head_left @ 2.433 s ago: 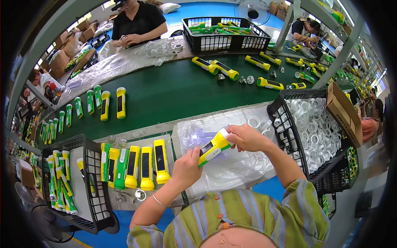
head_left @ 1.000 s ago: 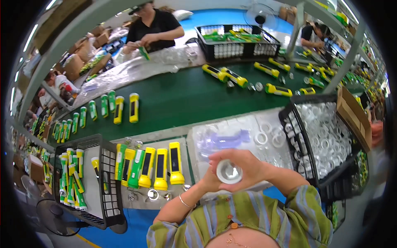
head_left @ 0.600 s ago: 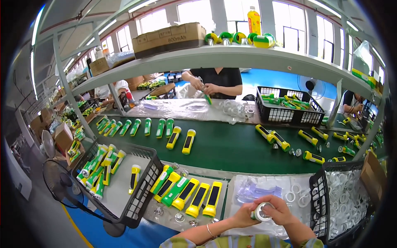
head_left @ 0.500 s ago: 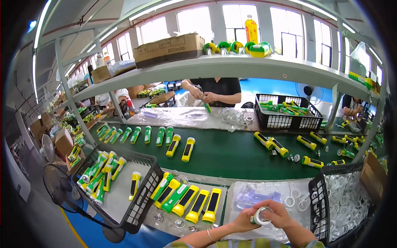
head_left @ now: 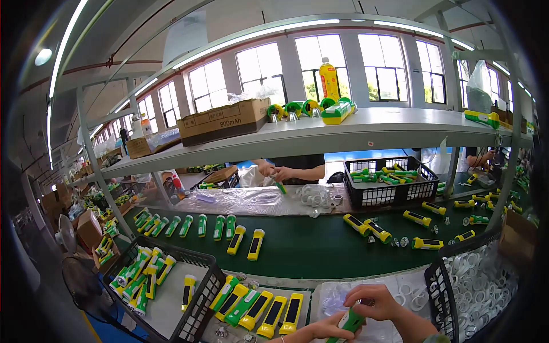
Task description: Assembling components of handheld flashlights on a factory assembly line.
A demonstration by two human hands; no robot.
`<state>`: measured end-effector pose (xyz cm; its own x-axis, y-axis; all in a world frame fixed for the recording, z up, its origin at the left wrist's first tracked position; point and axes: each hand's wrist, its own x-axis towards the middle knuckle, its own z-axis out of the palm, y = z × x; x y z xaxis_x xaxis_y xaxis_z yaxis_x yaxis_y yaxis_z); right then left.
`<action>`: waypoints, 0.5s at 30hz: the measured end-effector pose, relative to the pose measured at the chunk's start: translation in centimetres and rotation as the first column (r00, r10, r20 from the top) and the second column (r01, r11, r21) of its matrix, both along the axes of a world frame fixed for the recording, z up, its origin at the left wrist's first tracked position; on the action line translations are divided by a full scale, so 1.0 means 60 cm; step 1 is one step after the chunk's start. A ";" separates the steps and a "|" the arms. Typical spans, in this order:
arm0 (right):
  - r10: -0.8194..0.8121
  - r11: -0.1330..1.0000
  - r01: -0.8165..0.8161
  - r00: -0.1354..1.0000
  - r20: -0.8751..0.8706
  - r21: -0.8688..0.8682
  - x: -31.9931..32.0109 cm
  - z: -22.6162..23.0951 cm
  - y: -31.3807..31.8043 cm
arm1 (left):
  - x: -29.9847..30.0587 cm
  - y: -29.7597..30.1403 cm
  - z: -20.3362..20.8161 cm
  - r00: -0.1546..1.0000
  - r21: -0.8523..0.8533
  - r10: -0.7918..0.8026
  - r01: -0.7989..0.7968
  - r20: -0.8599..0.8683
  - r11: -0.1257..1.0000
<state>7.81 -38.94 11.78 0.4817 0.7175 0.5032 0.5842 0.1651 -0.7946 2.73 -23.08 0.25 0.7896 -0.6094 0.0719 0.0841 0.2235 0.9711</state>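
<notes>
Green flashlight [head_left: 351,320] is sitting tilted between the person's hands, near the lower edge of view, above a plastic sheet [head_left: 374,331] on the desk. Taking it as the clock's centre, the left hand [head_left: 327,328] is wrapping its body from 8 o'clock, while the right hand [head_left: 374,302] is closing bent fingers over its upper end from 2 o'clock; whether they are also pinching a small part, I cannot tell. Loose rings [head_left: 402,294] are lying farther out at 2, a black crate [head_left: 439,288] of white rings is standing towards 3, and a row of flashlights [head_left: 255,310] is lying at 9. The person seems to be working the covered end; the next move is probably calling for a steady left grip and even pressure from the right.
</notes>
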 end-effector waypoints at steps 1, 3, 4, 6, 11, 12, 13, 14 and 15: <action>-0.003 1.000 0.003 1.000 -0.002 -0.003 0.003 -0.001 0.006 | 0.000 0.003 -0.004 0.994 0.005 -0.028 0.029 -0.104 1.000; -0.139 0.988 0.132 0.987 -0.078 -0.083 0.008 -0.004 0.012 | -0.001 0.004 0.050 0.986 0.177 0.084 -0.058 -0.142 0.982; -0.144 0.987 0.137 0.986 -0.083 -0.089 0.012 -0.002 0.018 | -0.003 0.004 0.072 0.966 0.350 0.206 -0.142 -0.153 0.926; -0.342 0.936 0.335 0.938 -0.055 -0.112 0.023 0.007 0.037 | 0.003 0.001 0.078 0.938 0.449 0.328 -0.341 0.109 0.826; -0.394 0.910 0.376 0.915 -0.084 -0.177 0.031 0.047 0.065 | 0.002 0.009 0.117 0.763 0.406 0.474 -0.640 0.440 0.652; -0.344 0.920 0.313 0.933 -0.104 -0.235 0.031 0.066 0.072 | -0.009 0.019 0.164 0.848 0.488 0.476 -0.525 0.233 0.697; -0.284 0.926 0.238 0.950 -0.127 -0.292 0.029 0.086 0.083 | -0.023 0.035 0.199 0.883 0.536 0.468 -0.400 0.010 0.743; -0.266 0.925 0.213 0.955 -0.134 -0.315 0.025 0.110 0.100 | -0.033 0.060 0.209 0.873 0.525 0.488 -0.410 -0.012 0.746; -0.116 0.976 0.094 0.988 -0.102 -0.195 0.024 0.133 0.115 | -0.037 0.087 0.208 0.935 0.270 0.293 -0.236 -0.198 0.934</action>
